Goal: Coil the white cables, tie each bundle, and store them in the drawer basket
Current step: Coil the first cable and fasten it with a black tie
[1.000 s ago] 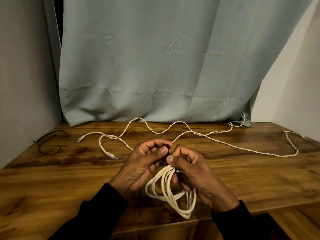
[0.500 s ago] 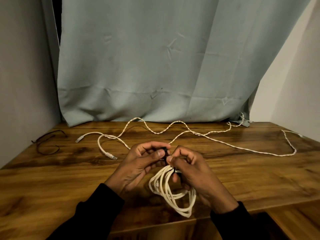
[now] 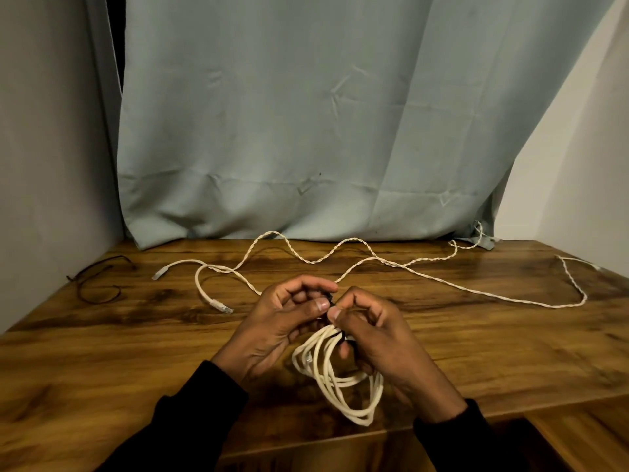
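A coiled white cable bundle [image 3: 335,379] hangs between my hands above the near part of the wooden table [image 3: 136,342]. My left hand [image 3: 282,321] and my right hand [image 3: 371,332] meet at the top of the coil, thumbs and fingertips pinching a small black tie [image 3: 329,299] wrapped there. A long twisted white cable [image 3: 442,281] lies loose across the back of the table. A shorter white cable with clear plugs [image 3: 207,287] lies at the left. No drawer basket is in view.
Thin black wire ties [image 3: 98,284] lie at the far left of the table. A pale blue curtain [image 3: 306,131] hangs behind, with walls on both sides. A lower wooden surface [image 3: 585,434] shows at the bottom right.
Both hands have stayed at the top of the coil with only small finger movements on the black tie. The coil's loops shifted slightly.
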